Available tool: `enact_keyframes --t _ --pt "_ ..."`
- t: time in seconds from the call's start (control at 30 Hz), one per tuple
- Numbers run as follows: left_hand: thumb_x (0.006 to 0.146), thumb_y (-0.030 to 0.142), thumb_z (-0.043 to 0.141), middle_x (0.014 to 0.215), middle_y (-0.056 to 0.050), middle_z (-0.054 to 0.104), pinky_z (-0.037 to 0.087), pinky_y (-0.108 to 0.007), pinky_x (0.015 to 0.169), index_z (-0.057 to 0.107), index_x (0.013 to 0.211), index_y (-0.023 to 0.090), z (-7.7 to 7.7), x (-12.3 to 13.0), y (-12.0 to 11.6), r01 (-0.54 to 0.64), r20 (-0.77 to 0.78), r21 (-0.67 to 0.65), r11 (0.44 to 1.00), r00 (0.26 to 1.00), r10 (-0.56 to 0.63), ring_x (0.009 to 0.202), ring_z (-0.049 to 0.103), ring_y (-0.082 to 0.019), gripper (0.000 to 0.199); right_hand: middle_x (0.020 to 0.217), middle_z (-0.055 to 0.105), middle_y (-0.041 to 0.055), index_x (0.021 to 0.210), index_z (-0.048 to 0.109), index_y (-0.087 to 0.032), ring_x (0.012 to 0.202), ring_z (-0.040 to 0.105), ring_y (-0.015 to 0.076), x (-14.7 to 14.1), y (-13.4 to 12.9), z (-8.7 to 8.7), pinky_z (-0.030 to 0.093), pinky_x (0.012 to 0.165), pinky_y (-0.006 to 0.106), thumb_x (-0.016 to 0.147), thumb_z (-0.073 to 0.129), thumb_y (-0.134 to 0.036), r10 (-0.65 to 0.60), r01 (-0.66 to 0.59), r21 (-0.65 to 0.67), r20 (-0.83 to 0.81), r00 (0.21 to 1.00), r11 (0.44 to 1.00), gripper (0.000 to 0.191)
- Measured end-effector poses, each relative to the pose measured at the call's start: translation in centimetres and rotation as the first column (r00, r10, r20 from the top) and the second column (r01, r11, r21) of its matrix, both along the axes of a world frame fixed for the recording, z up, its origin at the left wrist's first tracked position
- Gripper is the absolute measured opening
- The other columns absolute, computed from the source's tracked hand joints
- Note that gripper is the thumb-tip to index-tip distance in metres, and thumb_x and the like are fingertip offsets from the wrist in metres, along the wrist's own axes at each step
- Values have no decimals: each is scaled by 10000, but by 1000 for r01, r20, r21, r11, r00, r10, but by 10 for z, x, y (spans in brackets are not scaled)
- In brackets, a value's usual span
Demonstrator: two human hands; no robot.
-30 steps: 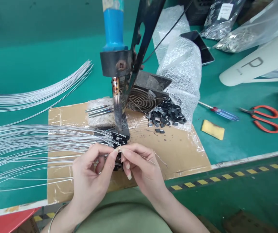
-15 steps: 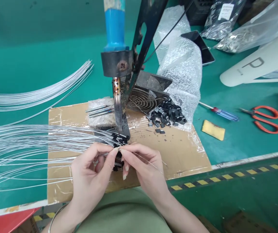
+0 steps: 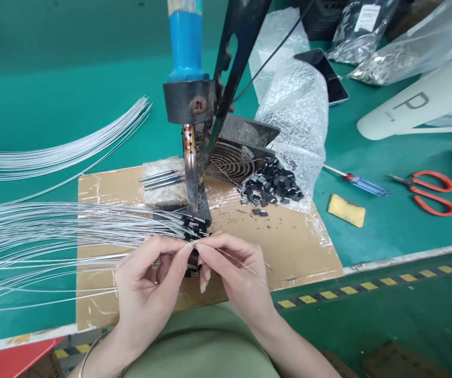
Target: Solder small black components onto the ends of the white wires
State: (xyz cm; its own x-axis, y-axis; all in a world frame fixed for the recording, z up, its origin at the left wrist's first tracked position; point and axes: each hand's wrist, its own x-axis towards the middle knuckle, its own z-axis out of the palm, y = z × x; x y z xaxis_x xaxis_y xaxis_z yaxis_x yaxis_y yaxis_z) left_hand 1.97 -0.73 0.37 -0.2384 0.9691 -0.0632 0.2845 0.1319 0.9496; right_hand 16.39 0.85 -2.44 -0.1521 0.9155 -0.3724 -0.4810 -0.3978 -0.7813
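Thumb and forefinger of my left hand (image 3: 151,283) are pinched together just below the soldering iron (image 3: 191,181). My right hand (image 3: 236,268) pinches at the same spot, and the fingertips of both hands meet. From there a thin wire (image 3: 232,257) runs right, across my right hand's fingers. Its end between the fingertips is too small to make out. Behind my fingers, white wires (image 3: 131,223) coming from the left end in small black connectors (image 3: 196,227). My fingers partly hide these connectors and the dark support under them.
Cardboard (image 3: 289,252) covers the table's front. A black fan (image 3: 234,157) stands behind the iron, beside a pile of black connectors (image 3: 277,184). To the right lie a screwdriver (image 3: 362,184), a yellow sponge (image 3: 346,210) and orange-handled scissors (image 3: 431,191). Another wire bundle (image 3: 72,152) curves at left.
The pinched fingertips have shifted very slightly; both hands keep the same grip. The whole view has moved a little, and the other things stay put.
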Motion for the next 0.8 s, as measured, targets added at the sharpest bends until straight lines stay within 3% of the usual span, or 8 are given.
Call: enact_keyframes --t 0.33,0.57,0.8 --pt "950 194 735 699 7 692 418 -294 610 770 821 228 0 -1 0 42 -64 6 999 997 -42 654 560 -143 138 660 710 -13 821 875 -225 465 622 99 4 3 1 570 452 216 857 883 -310 38 -38 -11 -28 999 999 93" --pt "960 171 736 642 41 617 344 -271 535 772 878 246 -1 -13 -1 189 -142 40 981 973 -182 575 450 -116 117 574 648 -39 797 876 -216 444 584 80 15 13 3 565 447 190 826 905 -292 163 -169 -62 -101 982 984 87" --pt "946 145 748 661 49 636 363 -253 531 766 876 253 -5 -11 0 159 -136 82 984 980 -147 580 476 -107 131 644 696 -23 823 887 -218 451 622 79 14 10 0 579 449 192 837 899 -327 151 -161 -73 -124 981 984 110"
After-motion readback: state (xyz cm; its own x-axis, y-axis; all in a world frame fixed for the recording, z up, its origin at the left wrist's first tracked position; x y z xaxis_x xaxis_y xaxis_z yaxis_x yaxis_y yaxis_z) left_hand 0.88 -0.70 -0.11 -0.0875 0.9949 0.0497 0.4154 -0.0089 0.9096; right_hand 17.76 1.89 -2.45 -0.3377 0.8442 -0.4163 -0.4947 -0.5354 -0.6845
